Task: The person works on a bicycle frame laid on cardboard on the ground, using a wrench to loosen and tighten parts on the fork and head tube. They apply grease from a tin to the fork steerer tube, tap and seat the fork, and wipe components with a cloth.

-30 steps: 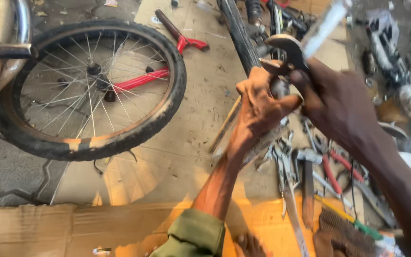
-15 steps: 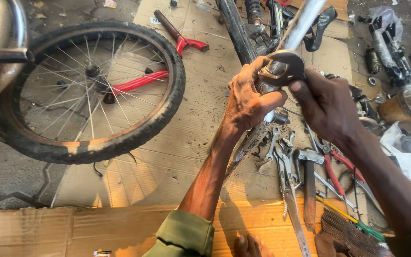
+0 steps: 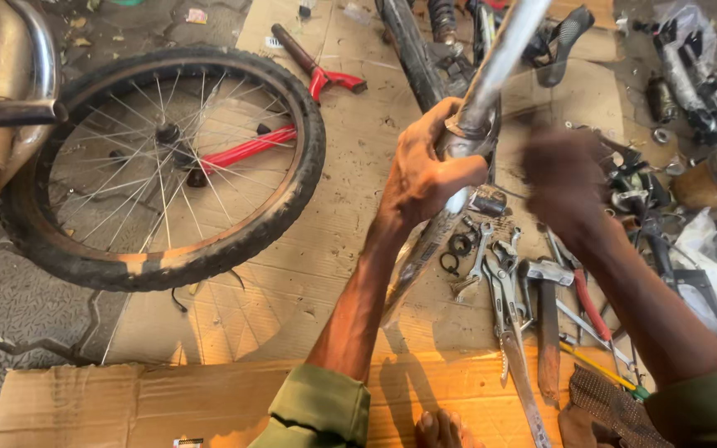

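Observation:
My left hand (image 3: 430,170) is wrapped around a silver metal tube (image 3: 499,62) that slants up toward the top right, with a darker lower section (image 3: 425,253) running down past my wrist. My right hand (image 3: 564,184) hangs blurred just to the right of the tube, a short gap away from it, and I cannot make out whether it holds anything. Below both hands, hand tools lie on flattened cardboard (image 3: 234,323): pliers (image 3: 509,311), a hammer (image 3: 546,323), wrenches and small rings (image 3: 458,246).
A spoked bicycle wheel (image 3: 163,170) with a worn black tyre lies at the left over a red frame piece (image 3: 246,149). A motorcycle exhaust (image 3: 6,83) sits far left. Dark parts and bags crowd the right side. A bare toe (image 3: 437,431) shows at the bottom.
The tube has been raised and tilted more upright in my left hand. My right hand has come off the fitting at its end and moved right and down.

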